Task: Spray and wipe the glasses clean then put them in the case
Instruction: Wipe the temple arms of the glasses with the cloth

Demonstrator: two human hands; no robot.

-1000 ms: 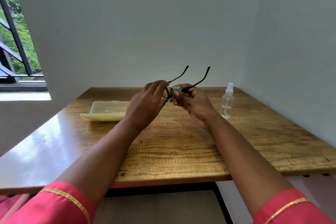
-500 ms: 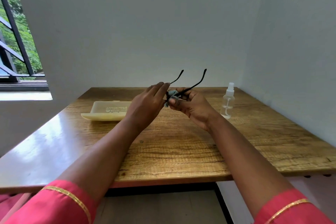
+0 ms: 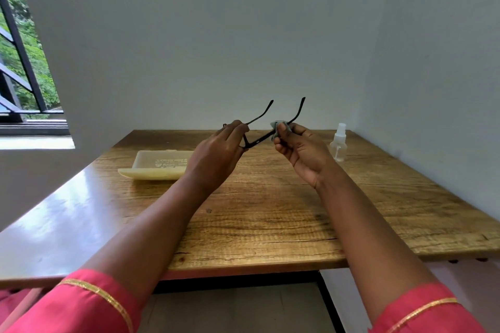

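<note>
Black-framed glasses (image 3: 258,140) hang in the air above the wooden table (image 3: 270,213), both temple arms pointing up and away. My left hand (image 3: 219,157) grips the frame's left end, hiding the lenses. My right hand (image 3: 300,151) pinches a small grey-blue cloth (image 3: 277,127) round the right temple arm. A cream glasses case (image 3: 159,165) lies open on the table to the left. A small clear spray bottle (image 3: 338,143) stands upright at the back right.
White walls close in the table at the back and on the right. A window with dark bars (image 3: 24,67) is at the far left. The table's front edge (image 3: 270,265) runs below my forearms.
My hands have drawn apart. The right hand with the cloth has slid out from the frame's front along the right temple arm, and the glasses now sit a little higher.
</note>
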